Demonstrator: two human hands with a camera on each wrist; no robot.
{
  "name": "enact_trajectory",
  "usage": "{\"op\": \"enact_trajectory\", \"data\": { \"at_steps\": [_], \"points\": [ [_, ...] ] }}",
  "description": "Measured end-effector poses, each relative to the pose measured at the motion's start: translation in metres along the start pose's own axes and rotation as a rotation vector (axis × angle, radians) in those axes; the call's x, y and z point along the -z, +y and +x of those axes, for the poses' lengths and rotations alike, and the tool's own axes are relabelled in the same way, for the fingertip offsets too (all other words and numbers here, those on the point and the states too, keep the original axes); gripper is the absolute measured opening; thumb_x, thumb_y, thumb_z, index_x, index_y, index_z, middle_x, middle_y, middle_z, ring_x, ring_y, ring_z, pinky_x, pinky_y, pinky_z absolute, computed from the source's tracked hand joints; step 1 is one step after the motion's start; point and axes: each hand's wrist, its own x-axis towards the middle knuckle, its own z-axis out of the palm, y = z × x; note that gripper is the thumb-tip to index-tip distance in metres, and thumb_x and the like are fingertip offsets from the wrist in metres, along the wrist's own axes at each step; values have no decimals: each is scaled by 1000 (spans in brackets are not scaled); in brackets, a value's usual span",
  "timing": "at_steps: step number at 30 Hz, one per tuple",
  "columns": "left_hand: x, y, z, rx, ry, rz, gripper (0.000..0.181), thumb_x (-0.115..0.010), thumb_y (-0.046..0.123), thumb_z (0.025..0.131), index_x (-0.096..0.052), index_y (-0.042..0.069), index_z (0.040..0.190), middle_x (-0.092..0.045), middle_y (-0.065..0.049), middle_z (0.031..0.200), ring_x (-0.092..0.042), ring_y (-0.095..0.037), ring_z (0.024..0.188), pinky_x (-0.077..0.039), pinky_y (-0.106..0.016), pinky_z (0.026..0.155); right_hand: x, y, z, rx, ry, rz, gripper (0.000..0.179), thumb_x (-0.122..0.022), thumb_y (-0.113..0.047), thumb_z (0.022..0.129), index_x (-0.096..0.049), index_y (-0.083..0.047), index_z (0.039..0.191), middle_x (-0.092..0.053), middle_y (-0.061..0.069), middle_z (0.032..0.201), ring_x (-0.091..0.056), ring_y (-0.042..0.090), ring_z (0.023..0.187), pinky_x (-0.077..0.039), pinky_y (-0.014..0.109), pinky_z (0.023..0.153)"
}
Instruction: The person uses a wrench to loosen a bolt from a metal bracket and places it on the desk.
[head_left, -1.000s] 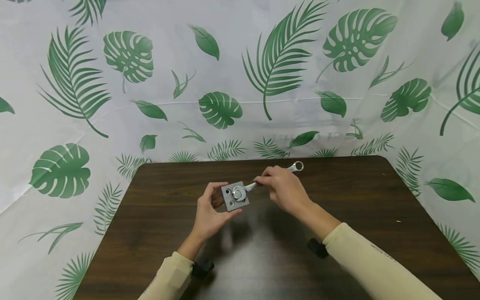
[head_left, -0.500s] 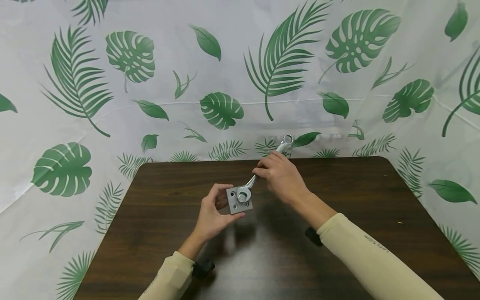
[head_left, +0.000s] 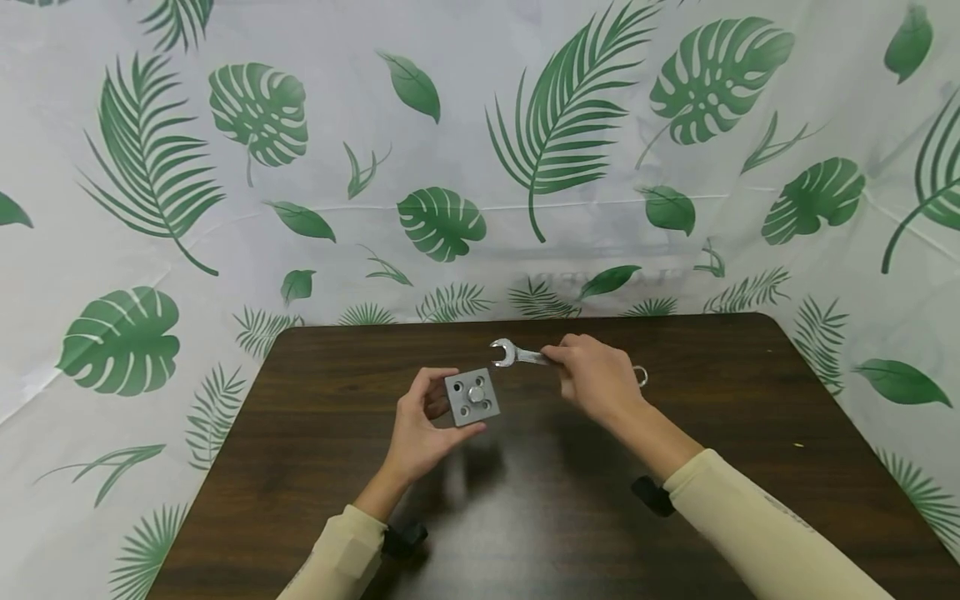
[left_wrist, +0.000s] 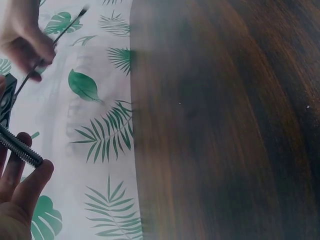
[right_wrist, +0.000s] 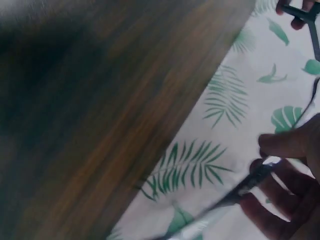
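In the head view my left hand (head_left: pixel 420 425) grips a grey square metal plate (head_left: pixel 460 407) by its edges, held up above the table. A hex bolt head (head_left: pixel 476 394) stands at the plate's middle, with several holes around it. Behind the plate, in the left wrist view, the bolt's threaded shank (left_wrist: pixel 22 147) sticks out beside the fingers (left_wrist: pixel 37 177). My right hand (head_left: pixel 600 379) pinches a combination wrench (head_left: pixel 531 357) by its handle. The wrench's open end points left, just up and right of the plate and apart from it. Its ring end (head_left: pixel 641 375) shows past the hand.
The dark wood table (head_left: pixel 315 467) lies under both hands. A white sheet with green leaf prints (head_left: pixel 337 267) hangs behind the table's back edge. One small pale scrap (head_left: pixel 798 445) lies at the right of the tabletop.
The wrench was on the bolt head and turned from pointing right to up and away. Now it is off the bolt, drawn right with my right hand. The plate has shifted slightly.
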Motion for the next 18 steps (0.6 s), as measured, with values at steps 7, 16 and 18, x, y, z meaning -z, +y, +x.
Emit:
{"op": "enact_trajectory", "data": {
  "at_steps": [7, 16, 18],
  "points": [
    [1, -27, -2, 24, 22, 9, 76, -92, -2, 61, -53, 7, 126, -69, -11, 107, -68, -22, 95, -58, -33, 78, -5, 9, -21, -306, -267, 217, 18, -76, -16, 80, -77, -14, 99, -67, -6, 75, -55, 13, 61, -44, 34, 50],
    [3, -31, -2, 20, 20, -2, 77, -92, -1, 61, -54, 9, 126, -69, -9, 107, -68, -21, 95, -57, -33, 79, -40, 34, -64, -696, -451, 701, 13, -80, -9, 79, -72, -1, 85, -66, 5, 64, -65, 19, 53, -56, 32, 51],
    [3, -31, -2, 34, 19, 2, 77, -92, -2, 60, -53, 7, 126, -69, -10, 107, -68, -21, 96, -57, -33, 79, -47, 39, -73, -729, -461, 763, 11, -78, -5, 81, -70, 2, 83, -65, 6, 64, -64, 18, 52, -56, 32, 51]
  ]
}}
